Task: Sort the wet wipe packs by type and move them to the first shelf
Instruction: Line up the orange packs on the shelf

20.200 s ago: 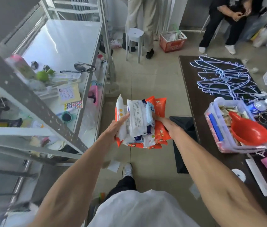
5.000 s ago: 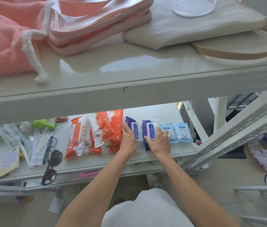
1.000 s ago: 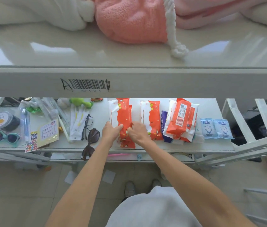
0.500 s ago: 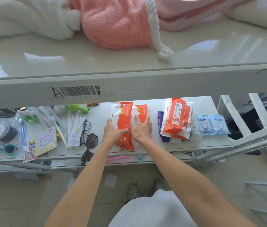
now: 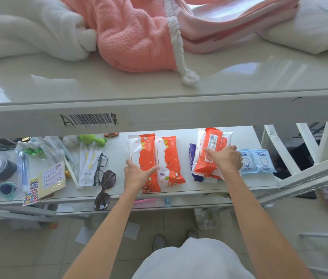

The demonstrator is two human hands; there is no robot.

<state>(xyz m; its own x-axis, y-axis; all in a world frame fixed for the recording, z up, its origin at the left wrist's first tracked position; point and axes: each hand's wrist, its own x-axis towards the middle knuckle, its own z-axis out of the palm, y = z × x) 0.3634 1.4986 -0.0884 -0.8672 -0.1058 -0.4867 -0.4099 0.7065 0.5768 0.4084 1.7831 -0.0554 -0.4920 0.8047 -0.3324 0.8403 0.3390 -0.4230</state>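
Note:
Two orange-and-white wipe packs [image 5: 155,158] lie side by side on the lower white shelf [image 5: 187,193]. My left hand [image 5: 138,174] rests on the near end of the left one, fingers around its edge. To the right, an orange pack [image 5: 209,153] lies on top of a pile of white and purple packs [image 5: 192,158]. My right hand [image 5: 225,159] grips that top pack at its right edge. Two small light-blue packs [image 5: 256,161] sit at the far right of the shelf.
Left of the packs lie black glasses [image 5: 100,164], brown sunglasses [image 5: 105,187], a sticker card [image 5: 47,179], a green toy [image 5: 92,138] and pens. The upper shelf [image 5: 159,109] with pink and white towels [image 5: 135,37] overhangs. A diagonal white brace [image 5: 310,176] stands at right.
My right hand has left the two orange packs and moved right onto the pile's top orange pack. My left hand stays on the left pack. The two packs now lie neatly side by side.

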